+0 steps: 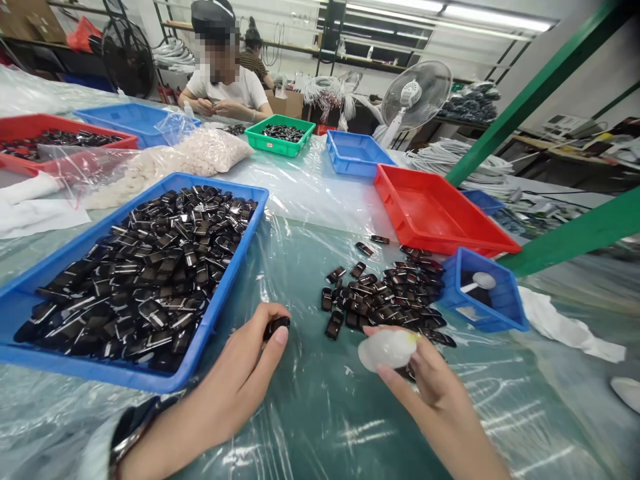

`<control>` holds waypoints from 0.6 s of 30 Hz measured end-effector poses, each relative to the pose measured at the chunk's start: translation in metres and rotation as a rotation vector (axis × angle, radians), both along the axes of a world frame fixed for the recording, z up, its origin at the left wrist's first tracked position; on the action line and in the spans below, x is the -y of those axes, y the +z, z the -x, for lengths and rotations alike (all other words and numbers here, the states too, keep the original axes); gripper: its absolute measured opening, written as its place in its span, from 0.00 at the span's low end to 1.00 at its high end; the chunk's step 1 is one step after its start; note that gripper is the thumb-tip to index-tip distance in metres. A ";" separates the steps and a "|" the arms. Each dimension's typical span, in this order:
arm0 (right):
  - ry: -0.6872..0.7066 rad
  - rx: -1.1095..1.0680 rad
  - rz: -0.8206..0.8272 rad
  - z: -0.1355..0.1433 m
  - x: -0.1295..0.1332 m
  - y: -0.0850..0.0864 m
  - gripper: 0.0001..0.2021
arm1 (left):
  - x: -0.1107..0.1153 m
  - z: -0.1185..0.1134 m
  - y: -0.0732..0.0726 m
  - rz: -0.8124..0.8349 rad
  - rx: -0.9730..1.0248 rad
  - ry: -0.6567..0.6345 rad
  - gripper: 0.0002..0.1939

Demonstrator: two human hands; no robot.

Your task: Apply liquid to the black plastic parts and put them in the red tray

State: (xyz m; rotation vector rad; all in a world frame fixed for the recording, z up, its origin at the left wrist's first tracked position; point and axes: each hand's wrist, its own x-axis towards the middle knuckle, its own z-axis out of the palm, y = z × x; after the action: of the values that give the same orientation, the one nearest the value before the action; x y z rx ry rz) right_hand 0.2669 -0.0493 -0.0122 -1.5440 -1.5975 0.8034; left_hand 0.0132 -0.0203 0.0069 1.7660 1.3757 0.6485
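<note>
My left hand [250, 357] pinches a small glossy black plastic piece [277, 325] between thumb and fingers, above the plastic-covered table. In my right hand [433, 383] is a rounded white translucent object [386, 349] with a yellowish spot at one end; its exact kind I cannot make out. Just beyond that hand lies a loose pile of similar black pieces [383, 293], partly hidden by my fingers. To the left of my left hand, a large blue tray [220, 300] is heaped with many more black pieces [165, 267].
An open red tray [435, 210] and a small blue bin [475, 313] with a white spoon [483, 281] stand at the right. Farther back are a green tray [273, 143], a blue tray [357, 157] and a bag of pale pieces [200, 157]. A person [225, 93] sits across the table.
</note>
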 end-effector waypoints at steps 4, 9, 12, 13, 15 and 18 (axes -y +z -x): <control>-0.062 0.162 -0.137 0.003 -0.005 -0.008 0.13 | 0.003 -0.001 0.001 -0.036 0.033 -0.047 0.13; -0.126 0.240 -0.326 0.008 0.013 -0.010 0.05 | 0.003 0.000 -0.007 -0.173 0.075 -0.181 0.09; 0.052 0.278 -0.289 0.017 0.019 -0.013 0.06 | 0.004 0.000 -0.011 -0.242 0.072 -0.221 0.09; 0.095 0.285 -0.268 0.020 0.019 -0.014 0.08 | 0.004 0.000 -0.011 -0.254 0.072 -0.239 0.10; 0.144 0.279 -0.226 0.024 0.016 -0.015 0.09 | 0.005 -0.001 -0.011 -0.284 0.072 -0.277 0.11; 0.156 0.196 -0.161 0.027 0.012 -0.013 0.08 | 0.007 -0.002 -0.012 -0.337 0.074 -0.315 0.10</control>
State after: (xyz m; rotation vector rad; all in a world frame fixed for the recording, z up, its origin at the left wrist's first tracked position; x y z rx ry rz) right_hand 0.2401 -0.0609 -0.0248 -1.4313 -1.8955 0.6031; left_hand 0.0148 -0.0269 -0.0050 2.1433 0.9480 0.7939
